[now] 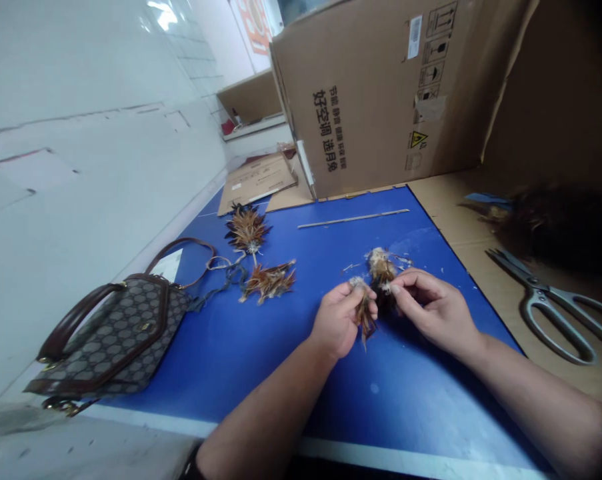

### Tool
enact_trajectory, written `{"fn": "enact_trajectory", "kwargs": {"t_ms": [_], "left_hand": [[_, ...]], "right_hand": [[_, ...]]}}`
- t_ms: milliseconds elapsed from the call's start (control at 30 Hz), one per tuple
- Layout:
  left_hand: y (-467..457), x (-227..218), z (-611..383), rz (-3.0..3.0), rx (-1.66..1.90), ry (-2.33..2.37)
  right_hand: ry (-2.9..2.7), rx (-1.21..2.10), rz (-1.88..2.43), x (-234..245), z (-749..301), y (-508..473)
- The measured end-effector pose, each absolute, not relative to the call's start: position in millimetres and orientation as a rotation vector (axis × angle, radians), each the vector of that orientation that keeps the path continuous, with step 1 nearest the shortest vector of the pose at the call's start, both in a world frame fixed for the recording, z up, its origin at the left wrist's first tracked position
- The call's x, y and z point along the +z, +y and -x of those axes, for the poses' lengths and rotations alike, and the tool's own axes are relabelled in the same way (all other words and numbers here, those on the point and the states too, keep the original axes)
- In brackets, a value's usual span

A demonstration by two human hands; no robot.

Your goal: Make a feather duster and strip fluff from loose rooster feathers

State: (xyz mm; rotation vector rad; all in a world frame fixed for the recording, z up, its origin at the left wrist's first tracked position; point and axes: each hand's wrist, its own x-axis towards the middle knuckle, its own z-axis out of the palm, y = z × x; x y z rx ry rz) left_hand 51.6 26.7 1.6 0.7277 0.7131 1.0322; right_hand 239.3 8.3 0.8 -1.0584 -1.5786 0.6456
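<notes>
My left hand (341,315) is closed around a small bunch of brown feathers (365,317), their pale fluffy ends up by the thumb and the tips hanging down. Close on its right, my right hand (433,303) pinches a whitish tuft of feather down (387,288) between thumb and finger. Just beyond both hands lies a pile of feathers (382,263), tan and pale on top and dark below, partly hidden by the fingers. Bits of fluff are scattered around it on the blue table (281,360).
A tied feather bundle (248,230) and loose feathers (268,281) lie left of centre, near a patterned handbag (125,333). A thin stick (353,219) lies farther back, before a large cardboard box (381,100). Scissors (555,303) and a dark feathery mass (561,227) are at right.
</notes>
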Motion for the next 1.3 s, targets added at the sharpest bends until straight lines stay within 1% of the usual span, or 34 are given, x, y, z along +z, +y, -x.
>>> {"fn": "enact_trajectory", "kwargs": {"t_ms": [133, 333, 467, 667, 900, 1000, 1133, 1200, 1300], "left_hand": [[22, -6, -56, -0.836, 1.0, 0.772], [16, -6, -59, -0.859, 0.955, 0.755], [16, -1, -58, -0.855, 0.902, 0.721], [16, 0, -55, -0.987, 0.871, 0.791], [18, -1, -52, -0.915, 0.847, 0.733], [18, -1, -50, -0.923, 0.789, 0.738], [17, -1, -48, -0.972, 0.675, 0.758], [16, -2, -47, -0.986, 0.635, 0.766], [17, -3, -46, -0.974, 0.599, 0.739]], "right_hand": [[-1.725, 0.45, 0.964, 5, -234, 6], [-1.806, 0.337, 0.925, 1, -232, 5], [-1.795, 0.329, 0.976, -1, -235, 7], [-1.803, 0.374, 1.005, -2, -237, 7], [-1.718, 0.6, 0.996, 6, -240, 4], [-1.766, 0.664, 0.943, 14, -246, 6], [-1.88, 0.956, 0.814, 20, -253, 11], [-1.862, 1.115, 0.781, 19, -256, 13], [-1.764, 1.254, 0.78, 17, -259, 15]]}}
